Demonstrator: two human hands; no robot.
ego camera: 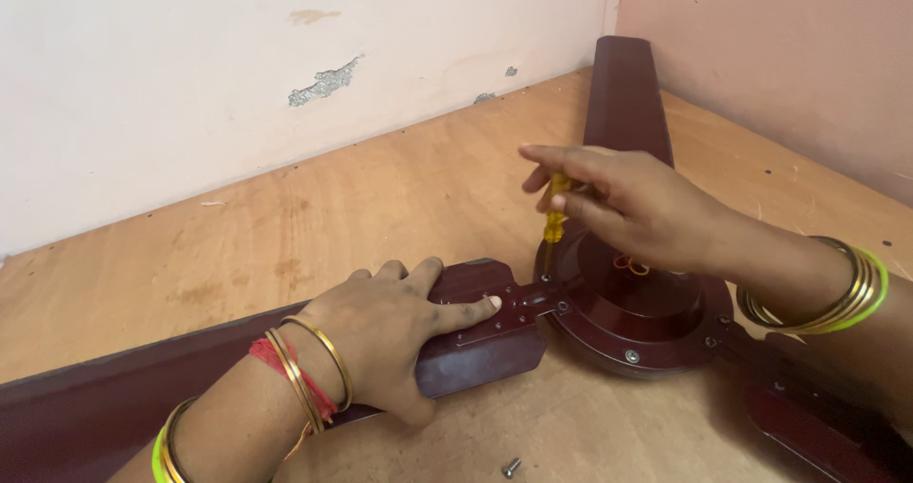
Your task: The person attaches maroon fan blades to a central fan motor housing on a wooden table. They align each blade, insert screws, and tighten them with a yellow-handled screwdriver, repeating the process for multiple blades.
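Your dark maroon three-bladed ceiling fan (628,302) lies flat on the wooden tabletop (380,207), hub upward. One maroon blade (475,336) meets the hub at its screwed bracket. Your yellow-handled screwdriver (554,209) stands near upright, tip down at that bracket joint.

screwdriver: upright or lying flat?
Upright. The right hand holds the yellow screwdriver nearly vertical, tip down at the blade bracket beside the motor hub. Tip contact hidden.
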